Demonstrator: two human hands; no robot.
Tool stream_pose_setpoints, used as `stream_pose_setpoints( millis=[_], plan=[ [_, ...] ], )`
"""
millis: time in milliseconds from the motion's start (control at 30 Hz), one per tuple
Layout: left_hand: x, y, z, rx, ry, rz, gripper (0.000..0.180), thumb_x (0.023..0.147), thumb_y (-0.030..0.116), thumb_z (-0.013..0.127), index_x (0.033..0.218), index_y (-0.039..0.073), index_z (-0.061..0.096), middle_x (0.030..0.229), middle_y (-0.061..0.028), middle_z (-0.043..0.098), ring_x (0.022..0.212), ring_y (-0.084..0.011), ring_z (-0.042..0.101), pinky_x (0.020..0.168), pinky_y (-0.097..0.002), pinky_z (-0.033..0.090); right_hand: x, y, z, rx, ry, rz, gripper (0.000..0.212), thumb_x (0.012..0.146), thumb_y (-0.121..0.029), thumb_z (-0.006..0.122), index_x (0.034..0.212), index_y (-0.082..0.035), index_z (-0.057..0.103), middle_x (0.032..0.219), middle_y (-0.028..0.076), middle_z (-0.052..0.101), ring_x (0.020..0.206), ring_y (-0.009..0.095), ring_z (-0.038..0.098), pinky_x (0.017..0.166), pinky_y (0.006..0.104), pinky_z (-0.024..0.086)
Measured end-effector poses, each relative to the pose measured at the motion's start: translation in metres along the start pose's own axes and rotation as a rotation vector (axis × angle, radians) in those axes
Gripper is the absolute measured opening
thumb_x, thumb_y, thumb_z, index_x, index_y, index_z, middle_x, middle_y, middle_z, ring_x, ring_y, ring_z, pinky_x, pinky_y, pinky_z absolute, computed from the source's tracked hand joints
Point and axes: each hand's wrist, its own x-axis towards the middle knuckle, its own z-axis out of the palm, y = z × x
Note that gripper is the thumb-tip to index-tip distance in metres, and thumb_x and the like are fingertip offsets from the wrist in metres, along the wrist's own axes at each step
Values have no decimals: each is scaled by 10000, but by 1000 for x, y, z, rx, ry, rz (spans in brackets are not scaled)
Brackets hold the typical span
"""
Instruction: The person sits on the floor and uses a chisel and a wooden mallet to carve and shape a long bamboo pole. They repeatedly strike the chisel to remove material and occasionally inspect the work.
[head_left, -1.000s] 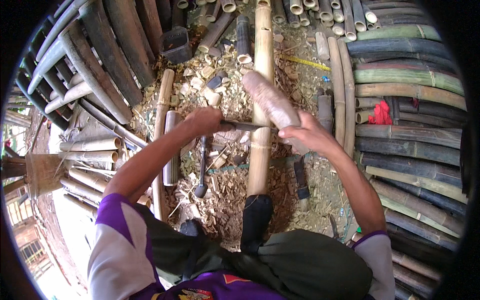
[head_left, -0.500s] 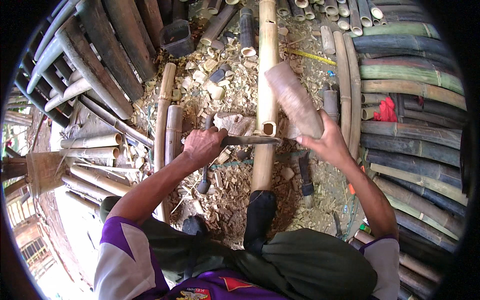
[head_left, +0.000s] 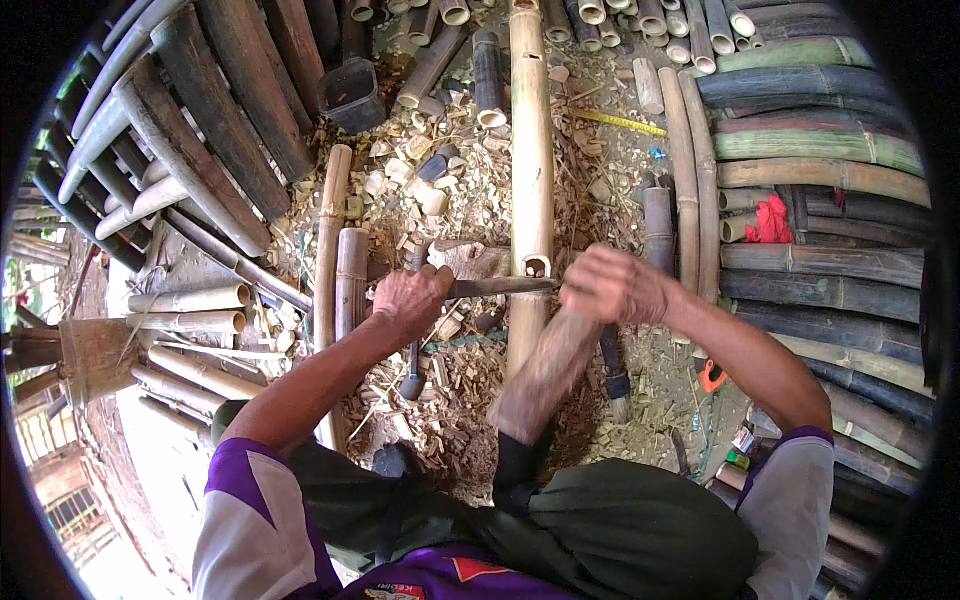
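Note:
A pale bamboo pole (head_left: 531, 150) runs away from me down the middle, a squarish hole cut in its near part. My left hand (head_left: 412, 300) is closed round the hidden handle of a long dark knife (head_left: 505, 286). Its blade lies across the pole just on my side of the hole. In my right hand (head_left: 615, 285), gripped right of the blade's tip, is a thick wooden mallet (head_left: 548, 375), blurred by motion. The mallet slants down toward my foot and covers part of the pole's near end. A rough wood block (head_left: 470, 260) lies left of the hole.
Wood chips cover the ground. Bamboo lengths (head_left: 820, 260) are stacked at right, more (head_left: 210, 120) at left. A black plastic tub (head_left: 350, 95) stands at far left, a yellow tape measure (head_left: 622, 123) lies at far right. A brush (head_left: 614, 370) lies right of the mallet.
My right hand has turned over and moved slightly left and down. The mallet has swung from pointing away above the hand to pointing toward me. The knife stays across the pole.

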Motion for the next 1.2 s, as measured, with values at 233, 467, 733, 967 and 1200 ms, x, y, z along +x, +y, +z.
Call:
stream_pose_setpoints(
  millis=[233,467,733,967,1200],
  plan=[
    [-2,-6,17,1,74,-15,110,926,76,541,1032,77,568,906,-164,685,815,-350,737,696,-477,588,3,-9,-4,-18,-122,129,269,815,-103,716,1064,-65,622,904,68,646,864,211,644,760,382,509],
    [47,-51,-1,-786,-212,46,251,892,288,738,841,46,696,670,-114,636,579,-179,623,566,-390,545,-18,1,-12,52,-283,651,450,756,-105,796,1114,-31,533,991,188,669,919,319,686,793,421,567],
    [76,-59,2,-569,336,-720,380,840,327,718,1066,22,696,1054,-259,723,1004,-425,702,846,-527,554,-37,-150,9,542,335,1492,708,800,-300,812,1295,66,462,1084,299,655,952,432,683,830,512,540],
    [60,-57,66,-421,389,-679,554,911,275,705,1394,60,539,1321,-255,560,1209,-452,554,986,-544,485,-54,-312,85,624,230,1809,784,825,-335,808,1403,45,437,1232,307,568,1120,465,583,955,541,454],
    [39,-7,56,-382,636,-808,583,883,181,727,1423,78,531,1345,-212,491,1284,-405,446,1040,-535,389,-80,-233,66,199,-254,1736,669,841,-243,796,1363,-5,452,1341,260,484,1240,458,513,988,537,468]
  ],
)
